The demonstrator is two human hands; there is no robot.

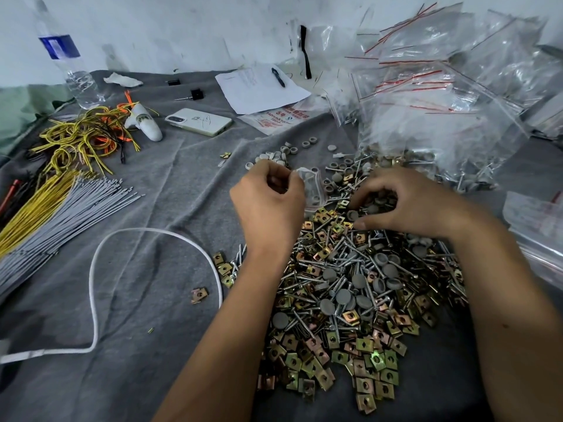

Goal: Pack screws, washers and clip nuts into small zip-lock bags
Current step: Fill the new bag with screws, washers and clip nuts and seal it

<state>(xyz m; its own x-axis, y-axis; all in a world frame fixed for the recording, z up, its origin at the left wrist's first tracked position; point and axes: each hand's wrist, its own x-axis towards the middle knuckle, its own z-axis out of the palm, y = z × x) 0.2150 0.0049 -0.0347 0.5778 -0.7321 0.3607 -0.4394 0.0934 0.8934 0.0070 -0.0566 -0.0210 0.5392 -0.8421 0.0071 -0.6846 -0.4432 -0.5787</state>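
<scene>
A big heap of screws, grey caps and brass-coloured clip nuts (350, 300) covers the grey cloth (152, 284) in front of me. My left hand (268, 205) pinches the mouth of a small clear zip-lock bag (312, 187) at the heap's far left edge; the bag holds a few pale washers. My right hand (408, 205) hovers curled over the top of the heap, its fingertips pinching at grey caps (376, 205). A loose cluster of grey-white washers (283, 155) lies just beyond my left hand.
Filled and empty zip-lock bags (441, 95) pile up at the back right. A phone (199, 121), papers with a pen (262, 86), a water bottle (65, 56), yellow and grey cable ties (61, 190) and a white cord (97, 300) lie to the left.
</scene>
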